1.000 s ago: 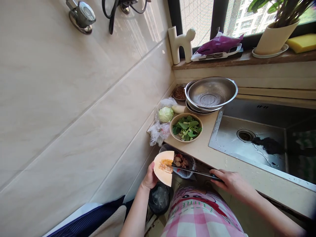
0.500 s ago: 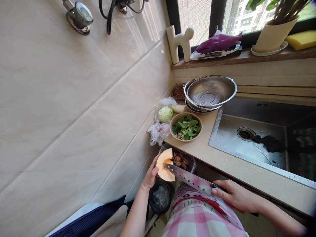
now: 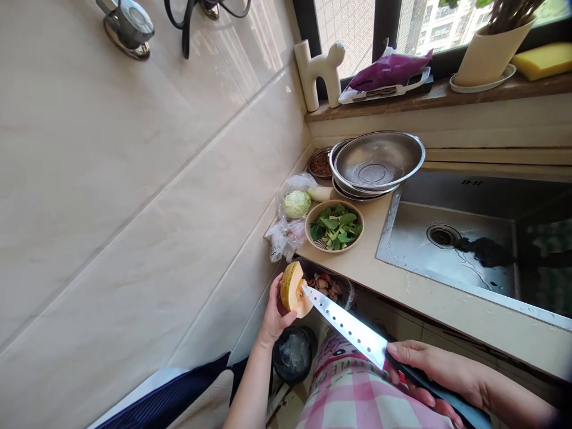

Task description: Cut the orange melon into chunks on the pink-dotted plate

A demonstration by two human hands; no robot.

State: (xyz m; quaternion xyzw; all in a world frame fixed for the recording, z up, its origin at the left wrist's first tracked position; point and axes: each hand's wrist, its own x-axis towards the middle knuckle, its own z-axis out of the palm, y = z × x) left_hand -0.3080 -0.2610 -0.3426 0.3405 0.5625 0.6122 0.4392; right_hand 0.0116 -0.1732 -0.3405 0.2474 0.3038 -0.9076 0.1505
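Note:
My left hand (image 3: 274,313) is closed around a piece of melon (image 3: 291,287) with netted yellow-green rind and pale orange flesh. Its hollow, seedy middle faces right. My right hand (image 3: 429,372) grips the dark handle of a kitchen knife (image 3: 346,325) with a row of holes along its blade. The knife's tip reaches into the seedy hollow of the melon; how deep it goes I cannot tell. Just behind the melon, below the counter edge, is a lined waste bin (image 3: 346,292) holding food scraps.
On the counter (image 3: 373,244) stand a basket of green leaves (image 3: 335,226), a cabbage (image 3: 297,204) in plastic and stacked steel colanders (image 3: 379,161). A sink (image 3: 469,220) lies to the right. A dark round container (image 3: 292,356) sits below my left wrist; a tiled wall (image 3: 147,196) rises at left.
My left hand has turned the melon so that more rind shows. The knife has rolled, its blade now bright, and my right hand shows more of the handle. The view has shifted slightly.

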